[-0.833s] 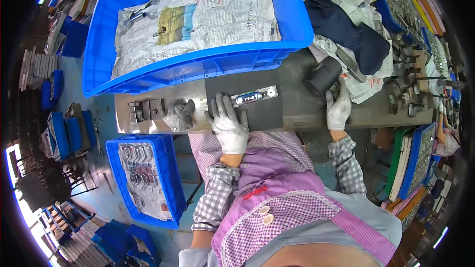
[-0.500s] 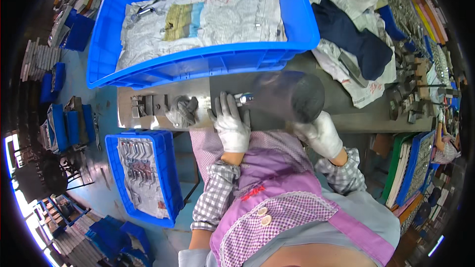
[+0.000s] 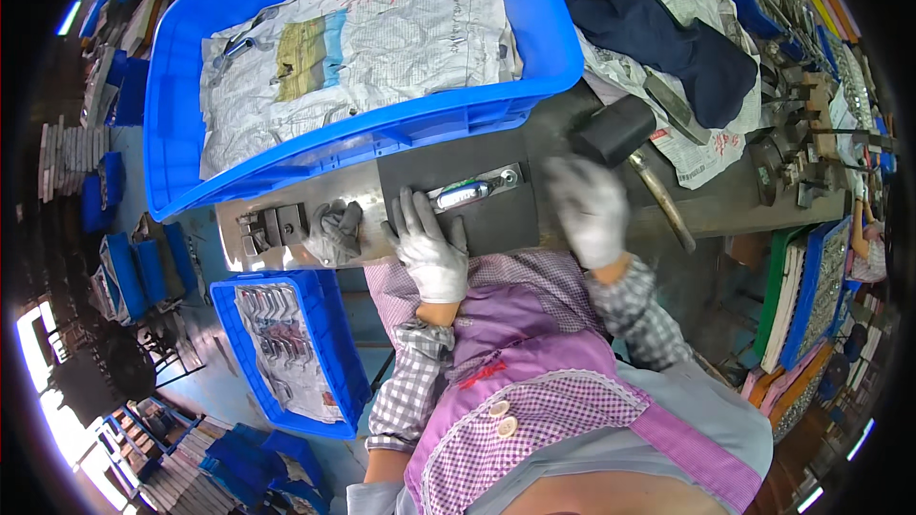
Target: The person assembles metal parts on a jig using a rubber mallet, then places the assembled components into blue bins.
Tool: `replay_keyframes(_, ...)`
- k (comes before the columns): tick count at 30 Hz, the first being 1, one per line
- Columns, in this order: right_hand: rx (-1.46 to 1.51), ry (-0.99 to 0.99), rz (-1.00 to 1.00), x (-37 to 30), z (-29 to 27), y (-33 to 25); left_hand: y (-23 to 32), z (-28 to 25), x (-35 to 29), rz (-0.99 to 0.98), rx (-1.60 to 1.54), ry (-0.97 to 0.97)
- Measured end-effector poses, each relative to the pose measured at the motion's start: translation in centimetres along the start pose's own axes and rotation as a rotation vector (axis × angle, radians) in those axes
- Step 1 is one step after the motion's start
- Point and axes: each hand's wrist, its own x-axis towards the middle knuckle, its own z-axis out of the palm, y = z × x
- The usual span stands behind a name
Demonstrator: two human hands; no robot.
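My left hand (image 3: 427, 243), in a white glove with grey fingers, lies flat on a dark pad (image 3: 520, 219), fingers stretched out. Beside its fingertips is a shiny chrome metal piece (image 3: 463, 195), long and narrow, with a small round part at its right end. To the right, my gloved right hand (image 3: 592, 215) is blurred by motion, so its fingers cannot be read. Just beyond it a mallet with a black head (image 3: 615, 132) and a worn handle (image 3: 663, 200) rests on the bench, apart from the hand.
A large blue bin (image 3: 363, 138) lined with paper stands at the back. Crumpled grey gloves (image 3: 334, 232) and a metal block (image 3: 280, 226) sit on the left. A lower blue crate (image 3: 348, 362) holds several curved metal parts. Dark cloth (image 3: 668, 43) lies at the back right.
The mallet, upright by my right hand before, now lies on the bench farther right, out of the hand. The chrome piece shows in full. My left hand stays beside it.
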Motion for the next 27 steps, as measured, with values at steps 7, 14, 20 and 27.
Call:
replay_keyframes(7, 0.219, -0.008, -0.014, 0.0, 6.4, 1.4, 0.6, 0.6, 1.2, -0.011, -0.003, 0.047)
replay_keyframes(14, -0.083, -0.384, -0.236, 1.1, 3.3, 0.7, -0.2, -1.4, 0.1, -0.23, -0.229, -0.146)
replay_keyframes(20, 0.144, -0.376, -0.19, 1.3, 5.2, -5.8, -1.1, -5.7, 0.2, -0.101, -0.421, 0.069)
replay_keyframes(27, 0.406, -0.485, -0.385, 2.1, 7.4, -13.1, -9.1, -12.1, -8.0, -0.376, -1.026, 0.066)
